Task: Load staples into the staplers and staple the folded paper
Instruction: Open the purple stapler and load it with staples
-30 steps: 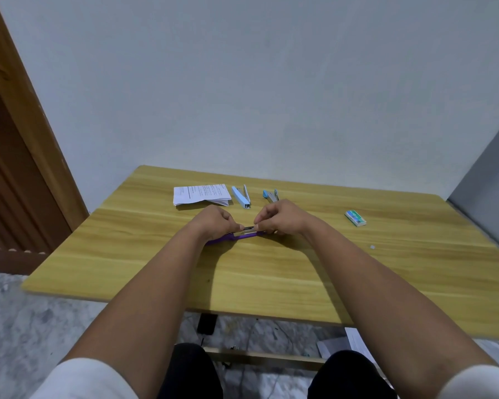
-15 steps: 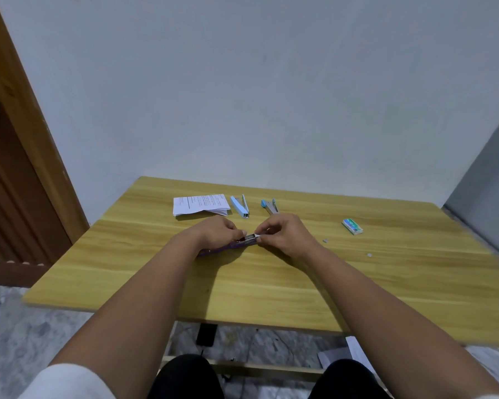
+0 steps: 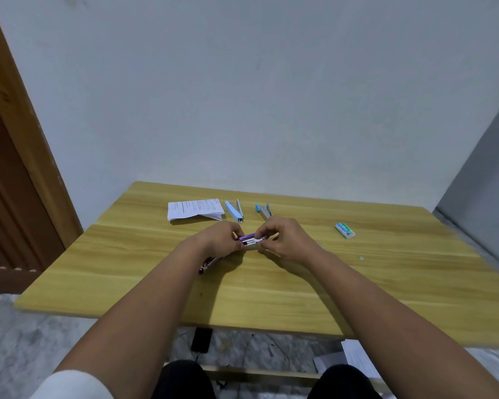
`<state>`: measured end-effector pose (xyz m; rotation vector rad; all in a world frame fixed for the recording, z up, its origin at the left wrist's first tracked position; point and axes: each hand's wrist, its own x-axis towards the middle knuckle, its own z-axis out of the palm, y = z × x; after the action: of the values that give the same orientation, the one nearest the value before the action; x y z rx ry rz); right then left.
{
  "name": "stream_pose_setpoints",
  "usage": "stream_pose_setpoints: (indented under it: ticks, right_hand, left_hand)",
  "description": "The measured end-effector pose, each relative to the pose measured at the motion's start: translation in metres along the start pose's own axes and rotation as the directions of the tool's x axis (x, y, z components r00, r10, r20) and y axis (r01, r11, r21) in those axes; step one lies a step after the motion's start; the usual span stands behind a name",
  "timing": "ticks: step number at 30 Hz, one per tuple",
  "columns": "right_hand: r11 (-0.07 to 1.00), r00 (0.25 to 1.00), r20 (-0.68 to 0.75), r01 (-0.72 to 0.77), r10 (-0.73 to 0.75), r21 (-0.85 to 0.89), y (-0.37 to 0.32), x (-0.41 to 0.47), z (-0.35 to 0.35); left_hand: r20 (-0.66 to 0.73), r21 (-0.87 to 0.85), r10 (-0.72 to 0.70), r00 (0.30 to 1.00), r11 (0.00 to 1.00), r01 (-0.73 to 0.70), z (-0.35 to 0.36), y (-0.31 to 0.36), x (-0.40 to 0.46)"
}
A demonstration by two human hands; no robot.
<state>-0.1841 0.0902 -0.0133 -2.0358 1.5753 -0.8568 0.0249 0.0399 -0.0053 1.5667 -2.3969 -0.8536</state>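
Folded paper, two blue staplers and a staple box are lying beyond on the worktop; left hand and right hand are each gripping the purple stapler.

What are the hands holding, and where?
Both hold the purple stapler: left hand round its body, right hand pinching its metal front end.

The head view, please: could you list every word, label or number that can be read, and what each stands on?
None can be read.
Folded paper: printed lines, too small and blurred to read.
Staple box: green label with pale marks, too blurred to read.
Purple stapler, held by the left hand and right hand: no lettering visible.
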Motion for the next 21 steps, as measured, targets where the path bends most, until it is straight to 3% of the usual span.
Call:
stream_pose_setpoints:
  ticks: [11,21]
  right_hand:
    - [1.0,0.998,-0.057,0.017,-0.017,-0.01,0.017,0.006,-0.01]
    - [0.994,0.996,0.032,-0.086,0.083,0.075,0.02,0.002,-0.01]
  left_hand:
    - [-0.051,0.116,0.16,0.986,0.981,-0.153,0.01,0.004,0.001]
    - [0.037,-0.002,0.082,0.996,0.997,-0.082,0.011,0.001,0.007]
